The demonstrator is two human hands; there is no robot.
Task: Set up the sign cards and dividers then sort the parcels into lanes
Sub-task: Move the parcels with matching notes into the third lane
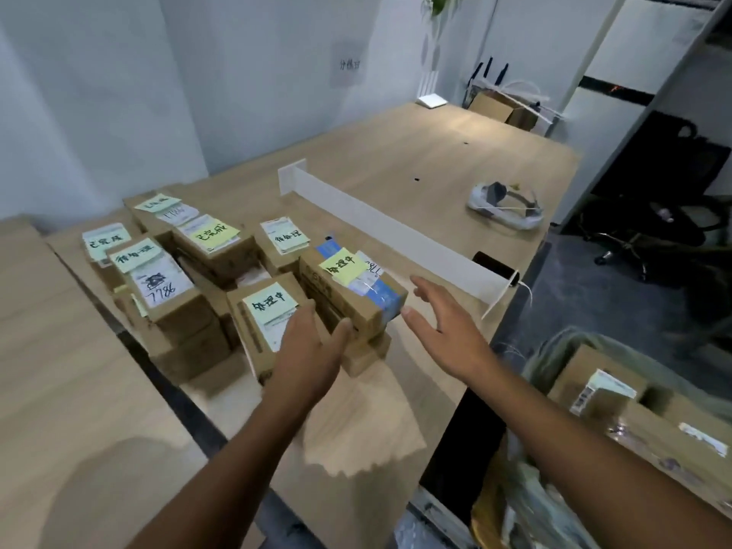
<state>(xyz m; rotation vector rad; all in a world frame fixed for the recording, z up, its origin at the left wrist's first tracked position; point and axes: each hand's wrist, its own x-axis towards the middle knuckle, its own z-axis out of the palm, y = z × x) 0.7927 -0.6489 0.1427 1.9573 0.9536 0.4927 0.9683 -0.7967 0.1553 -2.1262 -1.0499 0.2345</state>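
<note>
1. The left hand (pixel 313 342) is reaching into the gap between two parcels at the near edge of the pile. Its thumb is pressing the near side of the yellow-note parcel (pixel 356 295) and its fingers are lying over the top edge of the green-note parcel (pixel 261 322). The fingertips are hidden, so I can't tell if it's gripping.
2. The right hand (pixel 443 322) is hovering flat, fingers straight and spread, holding nothing. One fingertip is sitting just beside the blue-taped corner of the yellow-note parcel.
3. The other parcels (pixel 178 287) are sitting stacked in a cluster on the table (pixel 435 160), all left of the divider (pixel 396 227). Most are carrying green or yellow handwritten notes on top.
4. The divider is standing upright, running diagonally from mid-table to the right edge, near the right hand but apart from it.
5. More boxes are lying in a sack (pixel 554 350) off the table at lower right.
</note>
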